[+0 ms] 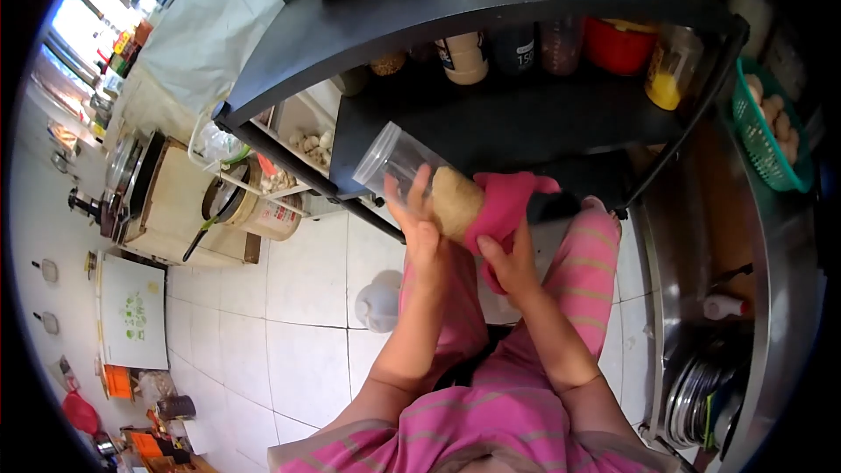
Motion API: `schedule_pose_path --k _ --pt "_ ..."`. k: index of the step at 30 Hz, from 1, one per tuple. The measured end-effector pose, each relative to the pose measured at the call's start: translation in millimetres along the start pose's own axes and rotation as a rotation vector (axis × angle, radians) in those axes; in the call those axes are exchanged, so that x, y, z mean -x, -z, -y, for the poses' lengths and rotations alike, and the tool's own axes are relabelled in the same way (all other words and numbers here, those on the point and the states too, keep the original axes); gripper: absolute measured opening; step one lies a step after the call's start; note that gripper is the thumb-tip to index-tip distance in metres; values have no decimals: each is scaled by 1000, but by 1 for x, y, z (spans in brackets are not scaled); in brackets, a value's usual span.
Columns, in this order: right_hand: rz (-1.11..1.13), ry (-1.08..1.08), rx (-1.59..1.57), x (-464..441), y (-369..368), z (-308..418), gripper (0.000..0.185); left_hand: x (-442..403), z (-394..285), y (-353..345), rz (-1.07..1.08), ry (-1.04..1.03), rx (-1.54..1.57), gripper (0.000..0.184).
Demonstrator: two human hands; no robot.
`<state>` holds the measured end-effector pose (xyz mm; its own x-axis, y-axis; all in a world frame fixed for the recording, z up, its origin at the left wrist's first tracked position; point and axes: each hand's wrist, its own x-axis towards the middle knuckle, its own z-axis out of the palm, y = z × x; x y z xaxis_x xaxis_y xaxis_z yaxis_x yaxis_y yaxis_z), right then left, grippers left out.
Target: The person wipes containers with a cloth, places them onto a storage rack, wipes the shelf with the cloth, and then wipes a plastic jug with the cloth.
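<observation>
A clear plastic jar [385, 156] lies tilted in front of the shelf rack, its lower part filled with a tan, grainy substance [455, 203]. My left hand [419, 226] is wrapped round the jar's middle, with fingers showing along its side. Around the filled end is a bright pink cloth [508, 201], which my right hand [511, 261] presses against the jar. The thumb of my right hand rests on the cloth and its other fingers are mostly hidden.
A black shelf rack [491, 123] holds jars, a red container [618, 44] and a jar with yellow contents [670, 79]. At the right hangs a green basket [771, 136] of eggs. A translucent jug [378, 305] stands on the tiled floor [298, 359].
</observation>
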<state>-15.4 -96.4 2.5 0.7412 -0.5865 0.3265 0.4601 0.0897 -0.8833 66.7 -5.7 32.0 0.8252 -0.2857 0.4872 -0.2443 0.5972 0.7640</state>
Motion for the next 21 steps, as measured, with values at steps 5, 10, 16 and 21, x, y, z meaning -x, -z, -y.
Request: schedule_pose_path --k 5,10,16,21 --pt "173 356 632 -5 -9 42 51 -7 -15 -5 -83 98 36 102" --pt "163 155 497 -37 -7 39 48 -5 -13 15 85 165 2 114" --pt "243 -588 22 -23 13 21 48 20 -7 10 -23 166 77 109" --pt "-14 -560 -186 20 -17 6 47 7 -3 4 -108 -115 -189 105"
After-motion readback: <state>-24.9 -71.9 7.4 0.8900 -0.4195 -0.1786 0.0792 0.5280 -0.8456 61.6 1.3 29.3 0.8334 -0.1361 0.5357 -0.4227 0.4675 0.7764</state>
